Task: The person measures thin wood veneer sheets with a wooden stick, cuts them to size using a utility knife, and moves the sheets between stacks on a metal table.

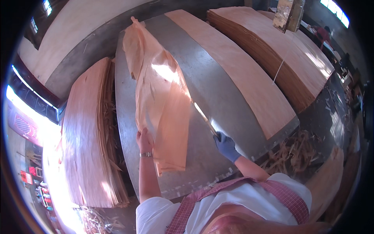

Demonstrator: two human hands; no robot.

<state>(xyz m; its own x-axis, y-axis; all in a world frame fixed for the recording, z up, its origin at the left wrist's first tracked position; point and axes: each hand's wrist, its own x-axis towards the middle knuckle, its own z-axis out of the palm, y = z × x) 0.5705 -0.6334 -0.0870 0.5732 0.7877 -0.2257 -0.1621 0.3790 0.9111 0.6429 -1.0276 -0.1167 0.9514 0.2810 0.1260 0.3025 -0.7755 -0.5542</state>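
Observation:
A thin, crumpled sheet of wood veneer (171, 132) lies lengthwise on the grey metal table (210, 78), its far end folded and buckled. My bare left hand (145, 139), with a watch on the wrist, is closed on the sheet's left edge near its close end. In a blue glove, my right hand (226, 146) grips a long thin stick (205, 118) that slants away to the left. The stick's far tip reaches the veneer's right edge; whether it touches is unclear. A flat veneer strip (237, 66) lies along the table's right side.
Left of the table stands a tall stack of veneer sheets (85, 136). Another thick stack (280, 50) rises beyond the right edge, with wooden blocks (287, 15) above its far end. Veneer scraps (294, 154) heap at the near right corner. A person (322, 34) is far off at right.

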